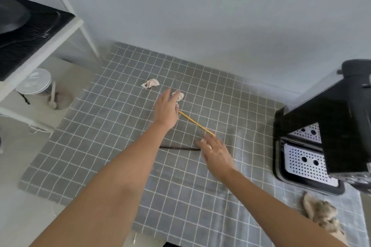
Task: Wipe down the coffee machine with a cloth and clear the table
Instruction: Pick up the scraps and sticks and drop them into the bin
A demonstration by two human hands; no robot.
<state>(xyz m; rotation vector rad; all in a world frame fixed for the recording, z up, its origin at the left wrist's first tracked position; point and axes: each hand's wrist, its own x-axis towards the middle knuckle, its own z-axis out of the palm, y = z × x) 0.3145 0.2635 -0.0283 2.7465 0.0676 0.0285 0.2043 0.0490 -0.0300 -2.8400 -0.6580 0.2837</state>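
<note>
Crumpled paper wad [179, 95] at left hand [166, 109]

- Table mat [112, 146]: grey, white grid lines.
- Coffee machine [329, 126]: black body; drip tray silver, perforated.
- Stick [195, 123]: yellow.
- Second stick [180, 148]: dark brown.
- Two crumpled paper scraps [150, 83]: off-white/beige.
- Cloth [323, 216]: beige-brown, mottled.
- Wall [220, 6]: pale grey.

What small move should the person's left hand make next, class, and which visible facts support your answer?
Probably curl the left hand's fingers round the crumpled scrap at its fingertips and lift it. The fingers look straight and reach it, a second scrap lies just beyond on the checked cloth, and the right hand is already reaching for the yellow stick.
</note>
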